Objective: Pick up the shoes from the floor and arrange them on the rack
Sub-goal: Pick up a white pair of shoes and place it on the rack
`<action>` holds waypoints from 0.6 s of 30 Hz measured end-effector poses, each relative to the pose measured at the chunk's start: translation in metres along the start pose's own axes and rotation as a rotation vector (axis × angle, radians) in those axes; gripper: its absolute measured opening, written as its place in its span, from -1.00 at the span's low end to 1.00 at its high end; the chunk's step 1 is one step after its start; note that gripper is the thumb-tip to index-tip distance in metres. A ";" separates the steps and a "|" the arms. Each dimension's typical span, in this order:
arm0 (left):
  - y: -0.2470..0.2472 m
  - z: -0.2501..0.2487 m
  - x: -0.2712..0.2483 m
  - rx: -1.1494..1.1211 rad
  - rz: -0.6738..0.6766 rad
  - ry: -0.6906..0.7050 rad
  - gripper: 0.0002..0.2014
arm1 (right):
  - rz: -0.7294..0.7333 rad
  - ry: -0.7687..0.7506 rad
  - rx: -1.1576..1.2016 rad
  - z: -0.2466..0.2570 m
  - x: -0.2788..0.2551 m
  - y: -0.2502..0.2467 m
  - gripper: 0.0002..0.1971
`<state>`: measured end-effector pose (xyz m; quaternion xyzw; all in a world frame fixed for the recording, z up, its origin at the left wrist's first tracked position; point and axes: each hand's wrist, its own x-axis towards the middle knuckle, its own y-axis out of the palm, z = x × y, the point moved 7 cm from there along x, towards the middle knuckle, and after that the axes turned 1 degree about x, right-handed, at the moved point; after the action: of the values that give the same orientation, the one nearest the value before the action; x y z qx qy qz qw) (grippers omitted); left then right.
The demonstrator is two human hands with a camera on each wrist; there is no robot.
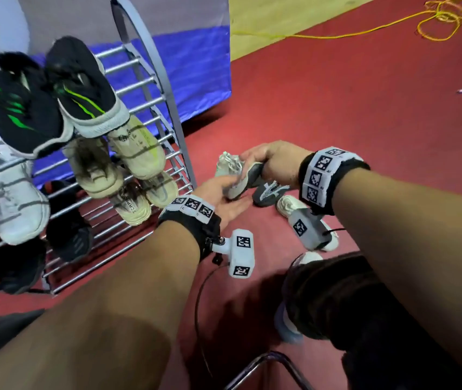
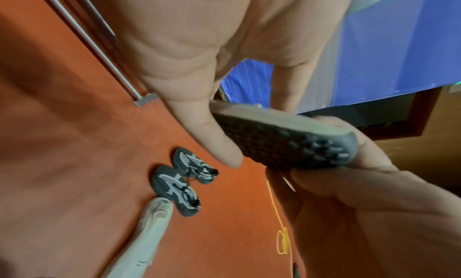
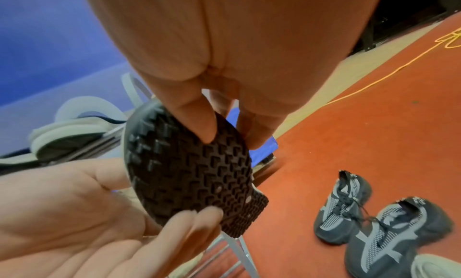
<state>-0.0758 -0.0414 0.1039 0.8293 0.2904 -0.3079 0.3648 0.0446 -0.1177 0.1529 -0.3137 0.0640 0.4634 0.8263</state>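
A light grey shoe (image 1: 228,164) with a dark studded sole (image 3: 189,175) hangs above the red floor, just right of the metal rack (image 1: 175,130). My right hand (image 1: 248,161) pinches it from above, thumb (image 3: 197,122) pressed on the sole. My left hand (image 1: 232,201) lies palm up beneath it with straight fingers (image 3: 199,219) touching the sole; its thumb (image 2: 212,140) rests along the sole's edge (image 2: 282,138). A dark grey patterned pair (image 1: 269,192) (image 2: 179,175) (image 3: 361,219) stands on the floor under my hands, with a white shoe (image 1: 288,206) (image 2: 152,233) beside it.
The rack holds a black-and-green pair (image 1: 49,97) on top, a beige pair (image 1: 123,156) below, a white shoe (image 1: 13,198) and black shoes (image 1: 66,229) lower down. A blue cloth (image 1: 196,66) hangs behind. A yellow cord (image 1: 435,18) lies far right; a metal tube (image 1: 269,367) sits near my leg.
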 end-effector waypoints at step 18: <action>0.102 -0.048 -0.060 0.252 -0.177 0.317 -0.86 | -0.408 0.165 0.878 -0.027 -0.060 -0.070 -0.77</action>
<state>-0.0274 -0.0772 0.2168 0.8777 0.3750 -0.2382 0.1795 0.0728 -0.2031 0.1870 0.0222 0.2558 0.1951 0.9466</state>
